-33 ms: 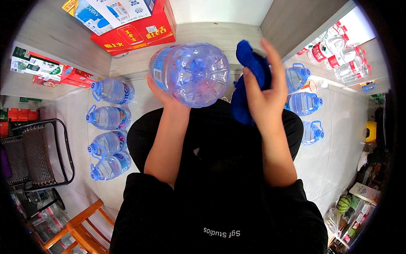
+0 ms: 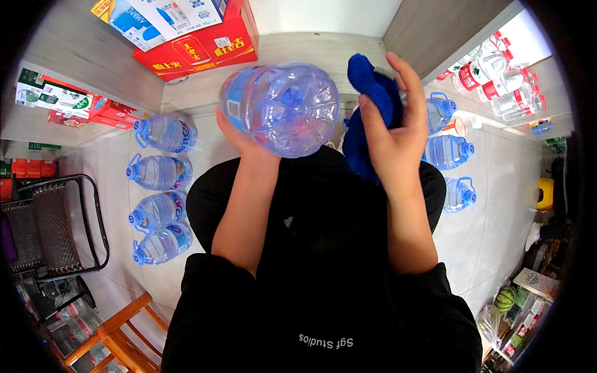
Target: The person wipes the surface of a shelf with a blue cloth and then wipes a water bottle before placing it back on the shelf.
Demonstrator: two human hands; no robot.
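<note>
A big clear water jug (image 2: 289,109) with a bluish tint is tipped so its ribbed bottom faces me; a label shows along its left side. My left hand (image 2: 244,140) grips it from the left and below, most of the fingers hidden behind it. To its right, a bunched blue cloth (image 2: 364,149) is held in my right hand (image 2: 398,140), the thumb across its near side and the fingers at its right. A small gap separates cloth and jug.
Handled water jugs stand on the tiled floor: several to my left (image 2: 160,173), others to my right (image 2: 446,152). A red carton (image 2: 199,53) lies on the shelf ahead. Small bottles (image 2: 507,81) fill the right shelf. A wooden chair (image 2: 115,332) and dark folding chair (image 2: 59,230) are at left.
My right hand and the blue cloth have shifted slightly to the right and up, the fingers a little more bent. The jug and my left hand have hardly moved.
</note>
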